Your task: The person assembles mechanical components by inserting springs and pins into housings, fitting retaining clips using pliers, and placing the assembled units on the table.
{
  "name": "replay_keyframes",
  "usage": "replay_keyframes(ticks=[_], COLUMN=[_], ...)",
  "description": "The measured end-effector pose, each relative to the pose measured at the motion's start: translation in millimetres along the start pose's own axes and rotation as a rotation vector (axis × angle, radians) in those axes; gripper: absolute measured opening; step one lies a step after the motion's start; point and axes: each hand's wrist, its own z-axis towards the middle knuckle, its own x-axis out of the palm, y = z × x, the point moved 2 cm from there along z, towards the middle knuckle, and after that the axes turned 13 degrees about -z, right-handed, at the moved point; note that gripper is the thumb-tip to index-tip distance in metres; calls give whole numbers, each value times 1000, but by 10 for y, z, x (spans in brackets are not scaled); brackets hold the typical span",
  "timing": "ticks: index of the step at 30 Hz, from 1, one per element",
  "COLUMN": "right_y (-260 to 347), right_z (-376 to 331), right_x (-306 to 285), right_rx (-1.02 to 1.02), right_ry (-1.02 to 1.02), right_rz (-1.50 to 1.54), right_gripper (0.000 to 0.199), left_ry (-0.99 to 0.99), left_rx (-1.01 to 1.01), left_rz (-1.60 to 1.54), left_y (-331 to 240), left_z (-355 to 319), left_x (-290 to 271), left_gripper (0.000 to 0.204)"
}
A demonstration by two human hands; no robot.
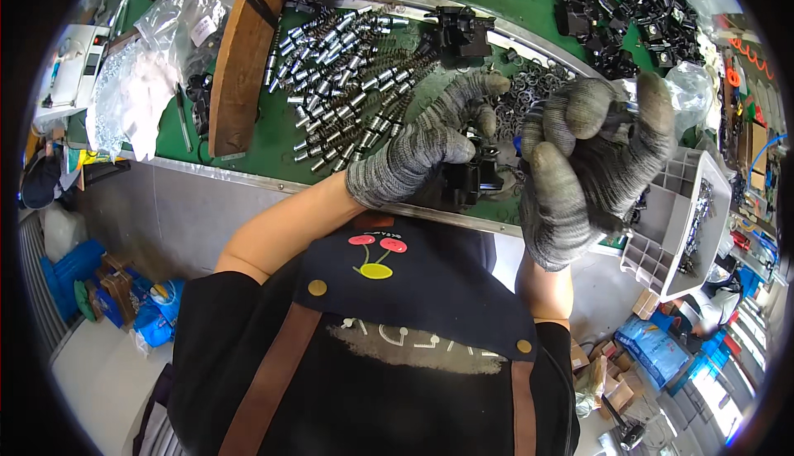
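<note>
Both of my hands wear grey striped knit gloves. At the front of the green bench, my left hand [422, 141] curls its thumb and fingers about the top of a black metal part [473, 180]. My right hand [589, 166] is raised to the right of that part, its fingers bent toward the palm and thumb. Whatever lies in those fingers, if anything, is hidden. Left of my left hand spread many shiny metal pins with springs [339, 75]. Beyond my hands lies a pile of small dark rings [538, 88], beside another black metal part [461, 36].
A wooden board [240, 67] stands left of the pins, with clear plastic bags [169, 34] beyond it. Black parts [612, 17] are heaped at the back right. A grey plastic bin [674, 220] with small metal pieces sits at the bench's right edge.
</note>
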Motion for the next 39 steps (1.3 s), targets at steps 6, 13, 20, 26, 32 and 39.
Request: replay_keyframes(ticks=[6,13,20,26,32,39], right_y=[76,-2,185,-475,-585,-392], right_z=[29,-59,-63,-639,-747,-416], right_x=[45,-36,-39,-398,-377,-402], right_rx=[46,36,31,694,448,828], right_ry=[44,68,-286,124,100,16], right_rz=[40,-121,-283,-314,-430,118], right_gripper=[91,83,58,36,35,44], left_ry=[65,31,239,187,138,-178], left_rx=[-72,-44,75,-39,74,-385], left_rz=[-5,11,139,97,419,-206], left_y=[-18,-36,-47,-16,-16,-251], left_z=[-20,1,35,-91,-47,359], left_x=[-55,2,-51,44,164,40], left_gripper=[86,69,66,65,60,21])
